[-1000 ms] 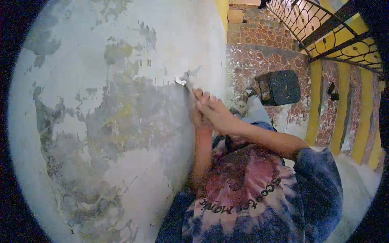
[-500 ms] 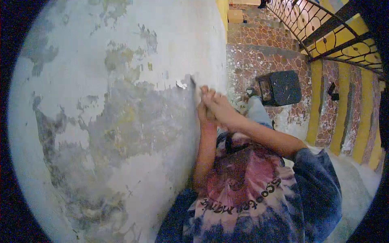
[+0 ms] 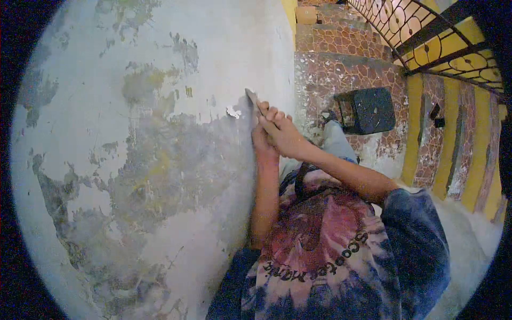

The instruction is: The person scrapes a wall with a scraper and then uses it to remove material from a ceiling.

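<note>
A scraper with a thin metal blade (image 3: pixel 250 96) has its tip at the wall (image 3: pixel 245 48), near the upper edge of a bare grey area. My right hand (image 3: pixel 286 137) is closed around its handle, fingers curled over the top. Below and against it, my left hand (image 3: pixel 261 137) is closed at the same handle, partly covered by the right one. Just left of the blade, a curled white paint flake (image 3: pixel 233 112) stands out from the wall. Grey and yellowish patches (image 3: pixel 160 160) show where paint is gone.
A dark, paint-speckled stool (image 3: pixel 373 111) stands on the patterned step beside my foot (image 3: pixel 329 115). Stairs with yellow edges (image 3: pixel 413 128) run to the right, with a small black object (image 3: pixel 437 116) on one. A metal railing (image 3: pixel 426 37) and a cardboard box (image 3: pixel 306 15) are farther up.
Both hands and the scraper have moved slightly up along the wall, and the blade shows more of its flat side. The view has shifted a little.
</note>
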Demonstrator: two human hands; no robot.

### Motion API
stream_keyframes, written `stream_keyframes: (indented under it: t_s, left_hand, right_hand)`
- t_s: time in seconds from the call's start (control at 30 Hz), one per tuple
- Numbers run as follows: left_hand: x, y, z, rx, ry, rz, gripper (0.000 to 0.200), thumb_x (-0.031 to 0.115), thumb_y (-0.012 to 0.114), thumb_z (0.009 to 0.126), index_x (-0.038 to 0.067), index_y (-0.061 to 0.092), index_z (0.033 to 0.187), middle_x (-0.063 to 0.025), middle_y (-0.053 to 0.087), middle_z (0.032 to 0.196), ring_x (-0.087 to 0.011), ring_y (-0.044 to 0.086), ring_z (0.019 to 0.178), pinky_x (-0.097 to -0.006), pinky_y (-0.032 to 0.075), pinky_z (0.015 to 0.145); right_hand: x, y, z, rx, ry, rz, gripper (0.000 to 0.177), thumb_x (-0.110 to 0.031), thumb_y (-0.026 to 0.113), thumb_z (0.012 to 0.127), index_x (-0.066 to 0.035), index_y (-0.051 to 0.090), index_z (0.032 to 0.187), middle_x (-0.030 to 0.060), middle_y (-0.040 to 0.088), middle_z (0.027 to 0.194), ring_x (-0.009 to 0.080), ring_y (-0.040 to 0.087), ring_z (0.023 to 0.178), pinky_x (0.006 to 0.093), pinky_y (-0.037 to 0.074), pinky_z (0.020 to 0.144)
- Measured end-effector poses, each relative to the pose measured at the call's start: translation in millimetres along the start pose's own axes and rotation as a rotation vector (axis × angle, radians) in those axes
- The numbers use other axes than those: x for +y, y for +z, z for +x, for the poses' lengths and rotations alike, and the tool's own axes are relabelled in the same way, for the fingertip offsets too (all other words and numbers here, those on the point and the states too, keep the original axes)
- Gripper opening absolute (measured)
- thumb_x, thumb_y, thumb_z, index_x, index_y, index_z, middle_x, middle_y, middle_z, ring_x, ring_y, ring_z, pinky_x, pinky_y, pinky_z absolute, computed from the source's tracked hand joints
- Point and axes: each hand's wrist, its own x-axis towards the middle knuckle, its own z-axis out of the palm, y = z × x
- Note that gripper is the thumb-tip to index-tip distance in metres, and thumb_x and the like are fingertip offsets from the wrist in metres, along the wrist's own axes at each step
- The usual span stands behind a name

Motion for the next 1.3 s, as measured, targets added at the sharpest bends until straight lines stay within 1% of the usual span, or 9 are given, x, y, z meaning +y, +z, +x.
stream_keyframes:
  t_s: [0.47, 0.53, 0.73, 0.83, 0.93, 1.0, 1.1, 1.2, 1.3]
  left_hand:
    - [-12, 22, -16, 0.362, 0.070, 0.398, 0.022, 0.015, 0.056, 0.085, 0.014, 0.049, 0.106, -0.0017, 0.050, 0.085, -0.0202, 0.051, 0.084, -0.0502, 0.037, 0.093]
    - [-23, 16, -42, -0.174, 0.004, -0.064, 0.023, 0.014, 0.056, 0.085, 0.016, 0.049, 0.107, -0.0018, 0.051, 0.085, -0.0203, 0.051, 0.086, -0.0508, 0.037, 0.093]
    - [-22, -7, -59, 0.178, 0.090, -0.047, 0.023, 0.014, 0.056, 0.086, 0.017, 0.047, 0.107, -0.0016, 0.051, 0.088, -0.0222, 0.051, 0.092, -0.0529, 0.034, 0.095]
    - [-25, 5, -69, 0.120, 0.080, -0.064, 0.022, 0.017, 0.056, 0.087, 0.017, 0.046, 0.107, -0.0023, 0.051, 0.090, -0.0234, 0.050, 0.093, -0.0514, 0.034, 0.095]
    - [-26, 8, -74, 0.065, 0.051, -0.065, 0.021, 0.019, 0.055, 0.088, 0.016, 0.046, 0.107, -0.0027, 0.051, 0.092, -0.0238, 0.050, 0.093, -0.0499, 0.034, 0.095]
    - [-27, 3, -72, 0.093, 0.073, -0.049, 0.021, 0.019, 0.055, 0.088, 0.016, 0.046, 0.108, -0.0028, 0.051, 0.092, -0.0237, 0.050, 0.093, -0.0498, 0.034, 0.095]
    - [-25, -6, -66, 0.123, 0.098, -0.014, 0.021, 0.019, 0.055, 0.089, 0.016, 0.046, 0.108, -0.0029, 0.051, 0.093, -0.0235, 0.050, 0.093, -0.0496, 0.034, 0.095]
    - [-18, -16, -58, 0.131, 0.086, 0.012, 0.021, 0.019, 0.055, 0.089, 0.016, 0.046, 0.108, -0.0029, 0.051, 0.093, -0.0235, 0.049, 0.093, -0.0495, 0.034, 0.095]
    - [-17, -7, -58, 0.080, 0.086, 0.020, 0.023, 0.021, 0.056, 0.088, 0.015, 0.046, 0.108, -0.0025, 0.050, 0.093, -0.0224, 0.049, 0.091, -0.0495, 0.033, 0.094]
  right_hand:
    - [-18, -8, -36, -0.002, -0.141, -0.246, 0.036, -0.024, 0.041, 0.094, -0.004, 0.044, 0.125, 0.0173, 0.049, 0.096, 0.0299, 0.050, 0.094, 0.0379, 0.043, 0.076]
    - [-10, 6, -56, -0.007, -0.194, -0.249, 0.036, -0.024, 0.040, 0.095, -0.005, 0.044, 0.125, 0.0174, 0.047, 0.095, 0.0286, 0.050, 0.093, 0.0379, 0.043, 0.076]
    - [25, 38, -43, 0.028, -0.059, -0.038, 0.034, -0.024, 0.042, 0.094, -0.004, 0.045, 0.122, 0.0105, 0.048, 0.095, 0.0229, 0.046, 0.089, 0.0376, 0.041, 0.076]
    - [36, 59, -39, 0.347, 0.057, -0.672, 0.033, -0.025, 0.045, 0.093, -0.004, 0.047, 0.119, 0.0069, 0.049, 0.092, 0.0216, 0.047, 0.090, 0.0354, 0.041, 0.076]
    - [41, 45, -55, 0.263, -0.377, -0.009, 0.036, -0.029, 0.047, 0.094, -0.006, 0.047, 0.121, -0.0001, 0.047, 0.074, 0.0087, 0.048, 0.057, 0.0240, 0.040, 0.048]
    - [14, 25, -44, 0.026, 0.299, 0.319, 0.025, -0.030, 0.049, 0.093, -0.009, 0.051, 0.107, -0.0004, 0.048, 0.070, 0.0050, 0.039, 0.042, 0.0211, 0.030, 0.034]
    - [-48, 1, -43, -0.004, 0.378, 0.359, 0.027, -0.028, 0.042, 0.095, -0.006, 0.050, 0.108, 0.0108, 0.049, 0.090, 0.0216, 0.047, 0.093, 0.0342, 0.041, 0.079]
    - [-28, 6, -60, -0.129, 0.157, -0.030, 0.023, -0.026, 0.043, 0.094, -0.006, 0.051, 0.103, 0.0079, 0.050, 0.088, 0.0213, 0.047, 0.093, 0.0342, 0.041, 0.078]
    - [-52, 3, -57, -0.057, 0.334, 0.347, 0.024, -0.029, 0.044, 0.093, -0.009, 0.046, 0.104, 0.0052, 0.044, 0.076, 0.0171, 0.046, 0.067, 0.0311, 0.038, 0.057]
